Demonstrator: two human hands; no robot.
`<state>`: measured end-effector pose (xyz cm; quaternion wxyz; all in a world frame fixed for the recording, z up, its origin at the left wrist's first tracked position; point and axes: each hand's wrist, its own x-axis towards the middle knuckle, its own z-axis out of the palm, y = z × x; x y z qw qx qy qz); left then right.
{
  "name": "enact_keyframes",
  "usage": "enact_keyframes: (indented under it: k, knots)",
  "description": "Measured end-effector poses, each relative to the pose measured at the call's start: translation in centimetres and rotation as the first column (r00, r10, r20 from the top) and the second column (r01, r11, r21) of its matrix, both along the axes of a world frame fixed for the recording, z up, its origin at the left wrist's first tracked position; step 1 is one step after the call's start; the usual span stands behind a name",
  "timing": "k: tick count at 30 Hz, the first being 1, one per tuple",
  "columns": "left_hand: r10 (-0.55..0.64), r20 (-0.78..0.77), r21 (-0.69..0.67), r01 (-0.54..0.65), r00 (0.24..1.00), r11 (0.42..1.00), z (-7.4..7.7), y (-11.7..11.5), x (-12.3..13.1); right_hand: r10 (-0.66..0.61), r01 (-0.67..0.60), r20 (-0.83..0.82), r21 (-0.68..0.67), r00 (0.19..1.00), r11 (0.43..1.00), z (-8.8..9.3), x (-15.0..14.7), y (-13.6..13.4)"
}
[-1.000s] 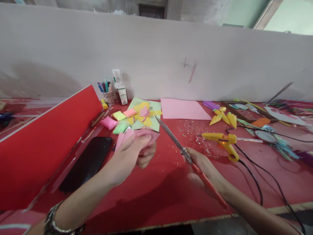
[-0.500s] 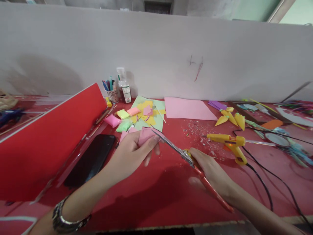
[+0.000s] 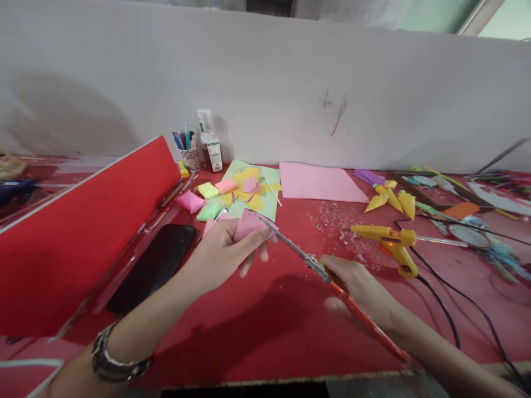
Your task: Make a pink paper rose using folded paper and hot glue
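Observation:
Between the thumb and fingers of my left hand [image 3: 226, 249] is a small piece of pink paper [image 3: 249, 224], held above the red table. My right hand [image 3: 357, 282] is wrapped round the red handles of a pair of scissors [image 3: 309, 260]. The blades point up and to the left, and their tips lie at the upper edge of the pink piece. More pink paper shows just behind my left fingers, partly hidden. Beyond it, yellow paper scraps [image 3: 255, 203] are heaped on a light green sheet [image 3: 271, 210].
A yellow glue gun [image 3: 384, 236] lies at the right with its black cable. Behind it sit yellow cone shapes [image 3: 406, 204]. A pink sheet [image 3: 321, 182] lies at the back. To the left are a black phone [image 3: 153, 265] and a leaning red board [image 3: 91, 243].
The scissor blades have closed together over the pink piece, and the lower handle has swung down and to the right. The left hand keeps its hold, almost still.

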<state>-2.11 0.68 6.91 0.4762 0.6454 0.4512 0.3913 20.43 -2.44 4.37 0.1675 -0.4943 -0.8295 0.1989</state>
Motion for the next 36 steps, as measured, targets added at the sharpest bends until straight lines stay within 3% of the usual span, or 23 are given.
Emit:
enact_keyframes:
  k: [7, 13, 19, 30, 36]
  knots:
    - [-0.047, 0.056, -0.044, 0.049, 0.997, 0.998, 0.11, 0.13, -0.2, 0.0, 0.0, 0.002, -0.03, 1.0, 1.0, 0.02, 0.09, 0.04]
    - [-0.086, 0.116, -0.105, 0.098, 0.99, 0.99, 0.59, 0.05, 0.01, 0.059, -0.059, -0.004, 0.031, 0.998, 0.998, 0.71, -0.32, -0.11]
    - [-0.117, 0.104, -0.077, 0.125, 0.988, 0.989, 0.57, 0.11, -0.09, 0.049, -0.05, 0.027, 0.04, 0.998, 0.998, 0.46, -0.29, 0.13]
    - [-0.194, 0.138, -0.111, 0.209, 0.971, 0.972, 0.14, 0.66, 0.0, 0.002, 0.003, 0.041, -0.138, 0.999, 0.99, 0.69, -0.02, 0.07]
    - [-0.219, 0.02, -0.183, 0.219, 0.975, 0.958, 0.26, 0.78, -0.26, 0.001, 0.005, 0.037, -0.146, 0.999, 0.989, 0.76, 0.21, -0.06]
